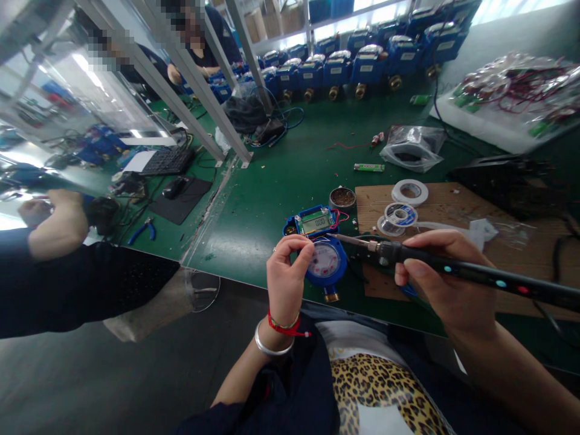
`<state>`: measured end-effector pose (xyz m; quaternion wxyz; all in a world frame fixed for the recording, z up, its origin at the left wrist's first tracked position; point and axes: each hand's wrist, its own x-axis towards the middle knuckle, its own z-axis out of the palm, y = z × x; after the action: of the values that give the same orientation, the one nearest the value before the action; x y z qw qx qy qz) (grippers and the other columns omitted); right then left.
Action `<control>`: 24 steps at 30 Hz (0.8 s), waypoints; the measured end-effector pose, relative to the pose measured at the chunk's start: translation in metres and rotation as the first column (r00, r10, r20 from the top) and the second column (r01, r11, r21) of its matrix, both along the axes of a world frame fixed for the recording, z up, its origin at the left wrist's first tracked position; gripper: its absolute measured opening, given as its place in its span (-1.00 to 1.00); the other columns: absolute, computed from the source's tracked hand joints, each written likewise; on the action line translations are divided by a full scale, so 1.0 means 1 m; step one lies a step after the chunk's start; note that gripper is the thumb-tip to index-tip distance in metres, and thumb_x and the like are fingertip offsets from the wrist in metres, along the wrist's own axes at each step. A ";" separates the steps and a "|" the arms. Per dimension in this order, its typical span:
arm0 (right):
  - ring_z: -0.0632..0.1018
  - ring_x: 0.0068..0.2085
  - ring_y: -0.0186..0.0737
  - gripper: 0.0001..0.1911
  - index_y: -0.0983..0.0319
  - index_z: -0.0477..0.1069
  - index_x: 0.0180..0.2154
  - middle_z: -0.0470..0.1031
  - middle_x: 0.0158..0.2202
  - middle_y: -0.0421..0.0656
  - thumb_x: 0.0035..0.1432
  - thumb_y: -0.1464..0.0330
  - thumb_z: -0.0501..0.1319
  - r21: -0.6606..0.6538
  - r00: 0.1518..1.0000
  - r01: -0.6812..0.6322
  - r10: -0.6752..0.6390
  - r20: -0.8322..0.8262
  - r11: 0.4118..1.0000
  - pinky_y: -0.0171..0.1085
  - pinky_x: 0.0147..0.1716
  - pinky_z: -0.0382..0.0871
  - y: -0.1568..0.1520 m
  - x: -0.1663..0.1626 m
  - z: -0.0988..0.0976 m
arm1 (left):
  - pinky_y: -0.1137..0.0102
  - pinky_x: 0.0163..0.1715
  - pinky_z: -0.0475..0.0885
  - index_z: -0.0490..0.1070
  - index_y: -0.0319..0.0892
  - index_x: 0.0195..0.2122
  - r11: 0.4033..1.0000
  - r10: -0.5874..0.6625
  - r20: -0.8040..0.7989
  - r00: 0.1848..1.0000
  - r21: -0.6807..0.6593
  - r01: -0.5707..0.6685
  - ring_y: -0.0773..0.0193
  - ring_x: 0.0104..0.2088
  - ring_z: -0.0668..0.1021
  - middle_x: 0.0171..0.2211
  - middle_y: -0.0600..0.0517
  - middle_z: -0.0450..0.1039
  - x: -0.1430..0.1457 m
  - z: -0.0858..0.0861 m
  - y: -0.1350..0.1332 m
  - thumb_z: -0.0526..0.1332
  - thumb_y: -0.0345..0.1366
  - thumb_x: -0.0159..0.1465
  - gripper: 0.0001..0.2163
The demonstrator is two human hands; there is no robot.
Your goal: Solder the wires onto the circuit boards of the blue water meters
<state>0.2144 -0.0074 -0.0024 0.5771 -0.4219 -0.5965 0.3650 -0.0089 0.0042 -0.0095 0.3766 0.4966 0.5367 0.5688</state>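
A blue water meter (pixel 336 266) lies at the bench's front edge, its round dial facing up. Just behind the dial, its display unit (pixel 315 222) is open, with a lit-looking digit screen, a green board and thin red wires. My right hand (pixel 457 290) grips a black soldering iron (pixel 435 261), whose tip points left to the gap between display and dial. My left hand (pixel 287 275) is over the meter's left side, thumb and forefinger pinched close to the iron's tip. Whatever those fingers hold is too small to make out.
A round tin (pixel 343 197), a solder spool (pixel 388 226) and a white tape roll (pixel 421 193) sit behind, near cardboard (pixel 530 248). Farther back are a green battery (pixel 368 167) and several blue meters (pixel 338 69). A metal post (pixel 222 124) and a co-worker's arm (pixel 58 229) are left.
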 end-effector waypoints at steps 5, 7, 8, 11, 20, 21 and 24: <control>0.53 -0.56 -0.30 -0.80 0.18 0.45 -0.21 0.48 -0.46 -0.24 0.08 0.45 0.33 0.016 0.995 0.095 -0.094 -0.041 0.995 -0.32 -0.57 0.44 0.002 0.004 0.000 | 0.30 -0.04 0.39 0.47 -0.18 -0.40 1.000 0.003 0.018 1.000 -0.012 -0.003 0.24 -0.16 0.51 -0.25 -0.02 0.48 0.000 0.001 0.000 0.28 -0.29 0.23 -0.91; 0.53 -0.56 -0.31 -0.81 0.19 0.46 -0.23 0.48 -0.44 -0.24 0.07 0.44 0.34 0.019 0.990 0.132 -0.131 -0.048 0.991 -0.32 -0.58 0.43 0.003 0.006 0.000 | 0.30 -0.05 0.39 0.47 -0.18 -0.40 1.000 0.001 0.018 1.000 -0.013 -0.001 0.24 -0.17 0.51 -0.25 -0.02 0.48 0.000 0.001 0.000 0.28 -0.29 0.23 -0.90; 0.53 -0.57 -0.31 -0.82 0.19 0.46 -0.23 0.48 -0.44 -0.23 0.06 0.44 0.34 0.021 0.988 0.147 -0.145 -0.051 0.989 -0.32 -0.59 0.43 0.004 0.007 0.000 | 0.31 -0.05 0.39 0.47 -0.17 -0.40 1.000 0.001 0.018 1.000 -0.013 -0.001 0.24 -0.17 0.51 -0.25 -0.02 0.48 0.000 0.001 0.001 0.28 -0.29 0.23 -0.90; 0.52 -0.58 -0.32 -0.83 0.20 0.46 -0.25 0.48 -0.44 -0.23 0.06 0.42 0.34 0.009 0.981 0.186 -0.186 -0.055 0.982 -0.32 -0.59 0.43 0.004 0.008 -0.001 | 0.31 -0.05 0.39 0.47 -0.17 -0.40 1.000 0.005 0.024 1.000 -0.008 -0.005 0.25 -0.18 0.50 -0.26 -0.01 0.47 0.000 0.000 0.001 0.28 -0.30 0.23 -0.91; 0.50 -0.60 -0.31 -0.83 0.19 0.46 -0.25 0.49 -0.48 -0.24 0.06 0.42 0.34 0.023 0.975 0.205 -0.202 -0.094 0.978 -0.31 -0.63 0.41 0.006 0.008 -0.005 | 0.32 -0.04 0.38 0.46 -0.17 -0.39 1.000 0.004 0.030 1.000 0.004 -0.004 0.26 -0.16 0.50 -0.25 0.00 0.46 0.000 -0.001 0.000 0.28 -0.32 0.23 -0.92; 0.50 -0.61 -0.31 -0.83 0.19 0.46 -0.25 0.48 -0.50 -0.24 0.06 0.43 0.34 0.033 0.975 0.201 -0.196 -0.106 0.979 -0.32 -0.63 0.40 0.006 0.009 -0.005 | 0.32 -0.04 0.37 0.46 -0.17 -0.39 1.000 0.003 0.031 1.000 0.004 -0.003 0.26 -0.16 0.50 -0.25 0.00 0.46 0.000 -0.001 0.000 0.28 -0.33 0.24 -0.93; 0.50 -0.62 -0.29 -0.82 0.21 0.46 -0.26 0.47 -0.54 -0.23 0.03 0.43 0.35 0.066 0.968 0.213 -0.202 -0.149 0.975 -0.32 -0.68 0.37 0.010 0.012 -0.004 | 0.34 -0.04 0.37 0.46 -0.17 -0.38 1.000 -0.001 0.037 0.999 0.010 0.001 0.27 -0.16 0.49 -0.25 0.00 0.45 0.000 -0.001 0.000 0.27 -0.34 0.25 -0.93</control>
<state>0.2265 0.0024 -0.0061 0.6697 -0.4312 -0.5209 0.3071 -0.0091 0.0046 -0.0107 0.3843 0.4882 0.5266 0.5802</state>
